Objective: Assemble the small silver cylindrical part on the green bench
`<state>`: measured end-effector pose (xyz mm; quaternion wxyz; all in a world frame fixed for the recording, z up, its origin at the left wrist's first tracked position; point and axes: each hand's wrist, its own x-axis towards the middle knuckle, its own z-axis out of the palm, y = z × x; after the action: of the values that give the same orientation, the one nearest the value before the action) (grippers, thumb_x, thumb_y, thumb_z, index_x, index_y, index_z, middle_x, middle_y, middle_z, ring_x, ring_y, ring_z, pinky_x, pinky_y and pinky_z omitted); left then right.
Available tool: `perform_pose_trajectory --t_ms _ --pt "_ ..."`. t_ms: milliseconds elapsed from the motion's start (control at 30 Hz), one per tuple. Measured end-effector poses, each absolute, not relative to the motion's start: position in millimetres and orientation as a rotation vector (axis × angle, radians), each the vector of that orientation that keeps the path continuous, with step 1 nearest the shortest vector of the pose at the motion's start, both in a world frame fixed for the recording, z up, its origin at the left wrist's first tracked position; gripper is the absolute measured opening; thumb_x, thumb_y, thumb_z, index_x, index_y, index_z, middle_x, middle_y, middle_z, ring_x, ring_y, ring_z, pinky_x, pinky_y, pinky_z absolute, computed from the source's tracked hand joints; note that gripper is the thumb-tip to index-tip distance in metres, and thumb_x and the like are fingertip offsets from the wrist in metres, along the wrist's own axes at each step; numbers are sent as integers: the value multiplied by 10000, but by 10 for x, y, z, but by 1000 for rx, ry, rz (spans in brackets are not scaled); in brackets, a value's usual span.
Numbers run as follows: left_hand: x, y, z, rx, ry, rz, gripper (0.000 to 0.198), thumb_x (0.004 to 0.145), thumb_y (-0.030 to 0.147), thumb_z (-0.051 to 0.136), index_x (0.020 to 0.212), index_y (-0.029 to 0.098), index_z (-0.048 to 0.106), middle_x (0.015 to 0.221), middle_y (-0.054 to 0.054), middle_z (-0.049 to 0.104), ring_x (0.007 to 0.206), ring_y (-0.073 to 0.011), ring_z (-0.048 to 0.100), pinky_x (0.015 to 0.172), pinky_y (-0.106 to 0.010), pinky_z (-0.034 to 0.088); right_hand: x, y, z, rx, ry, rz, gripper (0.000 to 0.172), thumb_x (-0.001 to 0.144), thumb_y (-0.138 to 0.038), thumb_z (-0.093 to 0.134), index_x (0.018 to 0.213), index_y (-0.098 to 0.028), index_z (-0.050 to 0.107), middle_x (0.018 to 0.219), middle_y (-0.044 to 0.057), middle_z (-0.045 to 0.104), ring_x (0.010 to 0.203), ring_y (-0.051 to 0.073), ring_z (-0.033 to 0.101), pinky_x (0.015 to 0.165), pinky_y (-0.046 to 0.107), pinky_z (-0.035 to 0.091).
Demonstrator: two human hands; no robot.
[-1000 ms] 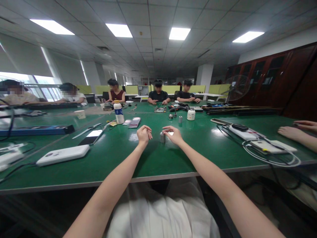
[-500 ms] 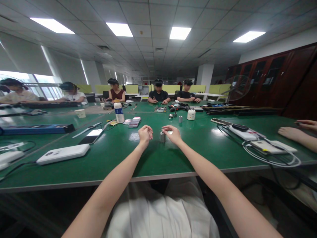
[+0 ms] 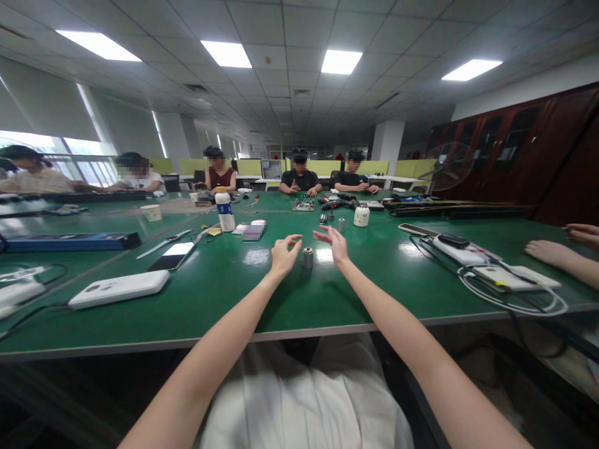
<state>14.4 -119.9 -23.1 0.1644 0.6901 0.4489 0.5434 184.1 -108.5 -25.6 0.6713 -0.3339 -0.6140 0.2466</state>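
A small grey metal cylinder stands upright on the green table in front of me. My left hand hovers just left of it, fingers apart and pointing right, with nothing seen in them. To its right and slightly beyond, my right hand is raised with the fingers spread and holds nothing. Neither hand appears to touch the cylinder. A similar metal cylinder stands behind my right hand, near a round white jar. Other small metal parts lie to the left of that second cylinder.
On the left are a white power bank, a phone and a white bottle with a blue label. Devices with looped cables lie on the right, near another person's hands. Several people sit around the table.
My right hand has let go of the cylinder's top and moved up and away, fingers spreading. My left hand has uncurled and moved right, closer to the cylinder, which stays standing.
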Motion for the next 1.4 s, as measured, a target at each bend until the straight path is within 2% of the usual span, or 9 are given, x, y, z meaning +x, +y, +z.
perform_pose_trajectory --t_ms 67,167,333,533,733,900,1167,1300,1400 --pt "177 -1213 -250 2049 1323 1488 185 801 349 655 951 298 750 935 -25 724 1059 -253 546 982 -406 373 1923 -1138 -207 -726 -1337 542 623 914 -665 326 668 -201 660 621 61 721 678 230 734 870 431 539" --pt "235 -1228 -297 2125 1385 1412 153 805 385 676 904 313 769 1040 -42 687 1123 -270 484 1009 -441 337 1995 -1261 -174 -656 -1359 477 701 896 -678 371 378 -223 497 425 45 618 592 223 717 974 443 473" --pt "285 -1201 -342 2152 1480 1363 178 835 386 652 956 316 762 1072 -57 651 1140 -271 462 996 -438 351 1948 -1375 -180 -626 -1482 428 731 875 -690 394 294 -247 393 439 48 636 601 221 713 927 433 498" --pt "291 -1148 -358 2120 1558 1390 179 829 387 656 916 274 764 1042 -76 652 1132 -285 476 965 -433 385 1940 -1359 -215 -677 -1525 373 702 900 -649 372 340 -253 520 490 37 663 665 218 715 910 420 515" --pt "300 -1150 -325 2126 1573 1450 173 846 375 639 914 275 763 1015 -72 665 1106 -272 495 954 -411 395 1992 -1359 -240 -716 -1556 312 551 911 -542 429 537 -261 720 618 26 722 735 224 710 871 405 536" --pt "126 -1075 -329 2028 1751 1436 241 860 426 606 966 279 765 1066 -107 646 1145 -317 457 964 -447 381 1988 -1373 -253 -693 -1568 261 541 915 -524 434 535 -263 716 630 27 725 706 217 700 850 400 536" --pt "-233 -910 -463 1959 1943 1153 175 661 431 773 748 280 792 1030 -159 647 1118 -427 445 915 -544 382 2009 -1350 -278 -725 -1452 165 612 951 -497 345 490 -259 670 550 36 680 654 220 679 871 429 528" --pt "-242 -861 -498 1956 1964 1105 208 638 463 776 740 282 790 1007 -164 657 1119 -433 450 908 -544 385 2027 -1359 -278 -710 -1542 55 469 941 -443 401 683 -256 745 806 46 759 877 250 698 962 469 500" --pt "-238 -840 -521 1960 1972 1108 219 639 476 771 731 278 789 1016 -170 659 1120 -433 456 904 -541 390 2037 -1365 -273 -575 -1814 -60 334 914 -364 479 753 -251 750 1041 54 743 1065 257 664 1037 500 458"
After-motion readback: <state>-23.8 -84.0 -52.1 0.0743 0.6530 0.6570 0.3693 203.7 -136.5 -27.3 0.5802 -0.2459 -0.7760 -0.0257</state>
